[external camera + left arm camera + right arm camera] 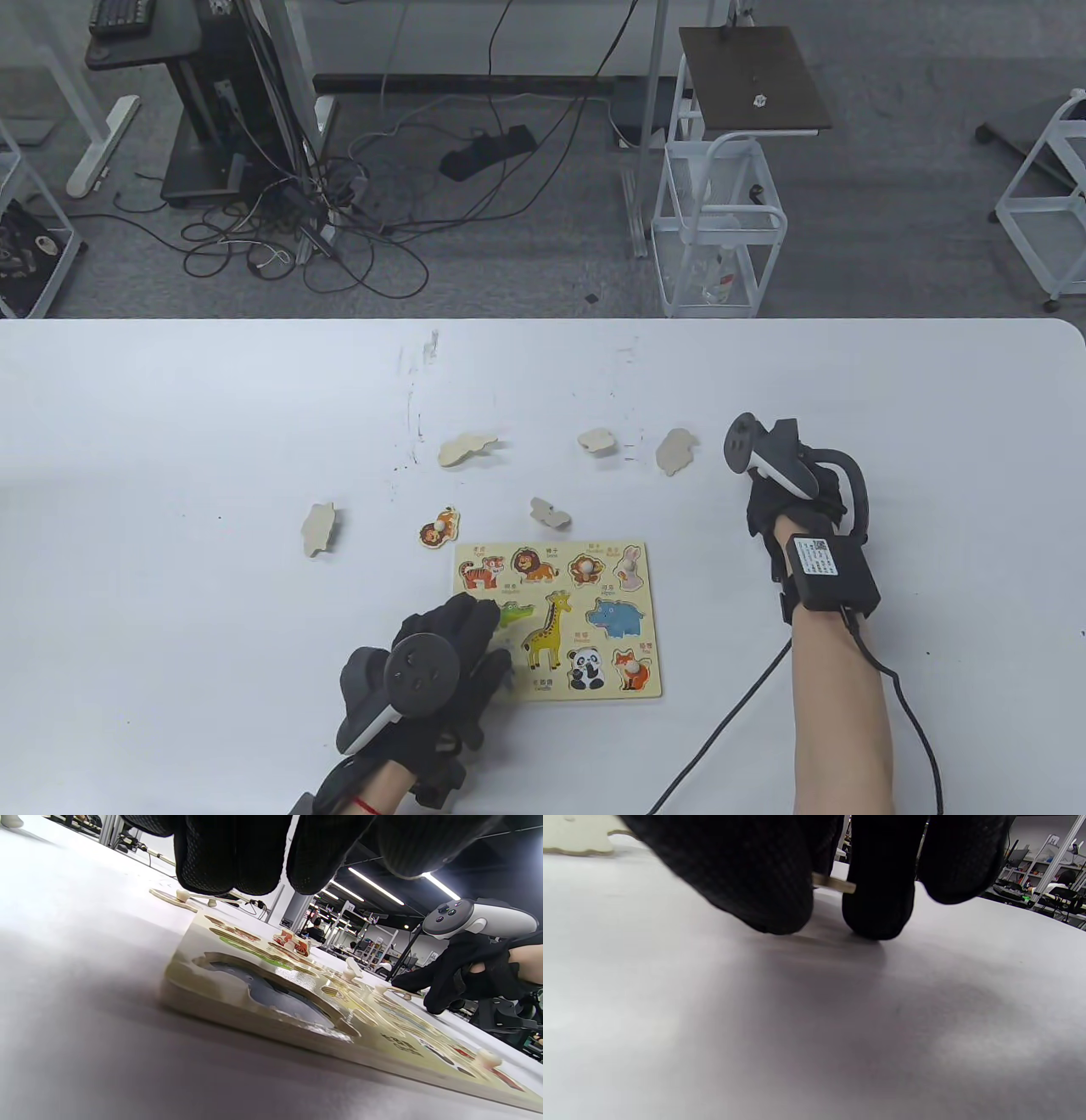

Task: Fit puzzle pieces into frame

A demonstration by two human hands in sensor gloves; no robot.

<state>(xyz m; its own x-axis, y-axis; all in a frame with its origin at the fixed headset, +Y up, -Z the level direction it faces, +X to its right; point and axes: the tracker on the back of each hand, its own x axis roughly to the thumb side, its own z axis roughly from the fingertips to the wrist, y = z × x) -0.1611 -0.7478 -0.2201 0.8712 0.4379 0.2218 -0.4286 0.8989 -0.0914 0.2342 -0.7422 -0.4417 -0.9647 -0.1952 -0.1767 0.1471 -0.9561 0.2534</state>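
Note:
The wooden animal puzzle frame [646, 611] lies flat near the table's front. Monkey, rabbit and fox pieces sit in it with white pegs up; a grey-blue slot [271, 995] at its near left corner is bare. My left hand [475, 632] rests with straight fingers [237, 857] on that corner and holds nothing. My right hand [785, 501] is right of the frame, fingertips down on the table. A thin wooden puzzle piece edge [835, 883] shows between its thumb and a finger [878, 899]. A face-up orange animal piece [439, 528] lies just beyond the frame's left corner.
Several pale pieces lie face down beyond the frame: one at the far left [318, 528], one close to the frame [548, 513], and three in a row further back [465, 448], [596, 440], [676, 450]. A cable runs back from my right wrist.

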